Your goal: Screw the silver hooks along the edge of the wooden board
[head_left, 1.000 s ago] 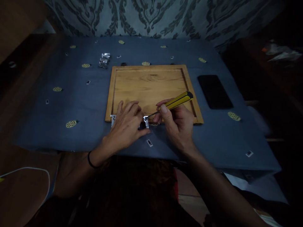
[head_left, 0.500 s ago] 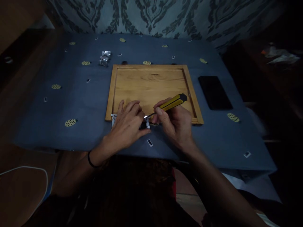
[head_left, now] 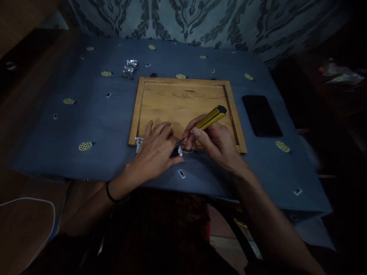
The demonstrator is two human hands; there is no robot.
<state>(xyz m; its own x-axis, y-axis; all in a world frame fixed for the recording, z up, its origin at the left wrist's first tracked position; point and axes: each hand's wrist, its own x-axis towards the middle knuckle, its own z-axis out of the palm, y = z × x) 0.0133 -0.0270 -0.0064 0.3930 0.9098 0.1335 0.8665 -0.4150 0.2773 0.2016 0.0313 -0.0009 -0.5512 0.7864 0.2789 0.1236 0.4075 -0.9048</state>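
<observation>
A framed wooden panel lies flat on the cloth-covered table. My left hand is at its near edge, fingers bent over a metal hinge and thumb along the hinge's near side; much of the hinge is hidden. Another metal hinge piece shows at the panel's near left corner, beside that hand. In my right hand is a screwdriver with a yellow and black handle, tilted up to the right. Its tip meets the hinge beside my left fingers; any screw there is too small to make out.
More metal hinges sit in a small group behind the panel's far left corner. A black phone lies to the right of the panel. The blue patterned cloth covers the table up to the patterned wall behind.
My right hand has shifted slightly and the screwdriver handle tilts a little more upright. My left hand stays on the hinge. The whole view has moved a little.
</observation>
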